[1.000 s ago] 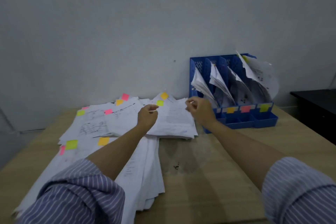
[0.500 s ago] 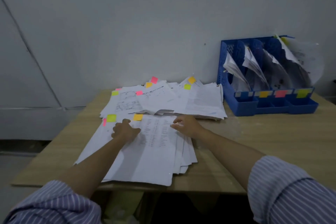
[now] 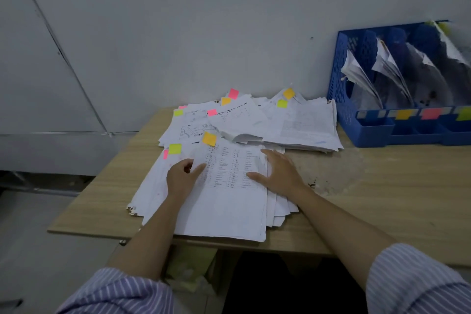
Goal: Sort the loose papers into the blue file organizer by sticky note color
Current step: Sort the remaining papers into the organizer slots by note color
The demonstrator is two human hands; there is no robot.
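A near stack of loose papers (image 3: 224, 209) lies on the wooden table (image 3: 369, 186). Its top sheet is a printed list with an orange sticky note (image 3: 209, 139) at its far left corner. My left hand (image 3: 182, 177) rests on the stack's left part, thumb stretched onto the top sheet. My right hand (image 3: 276, 172) lies flat, fingers straight, on the sheet's right edge. A yellow-green note (image 3: 174, 148) and a pink note (image 3: 165, 154) stick out from sheets below. The blue file organizer (image 3: 367, 120) stands at the far right with papers in its slots and orange, pink and yellow-green labels.
A second spread of papers (image 3: 300, 122) with pink, orange and yellow-green notes lies behind the near stack, against the grey wall. The table's front edge runs under the near stack, whose sheets slightly overhang it. Bare, stained wood lies to the right of my right hand.
Both hands came down from the far pile onto the near stack a second ago. Since half a second ago the right hand has flattened and the view has shifted left.
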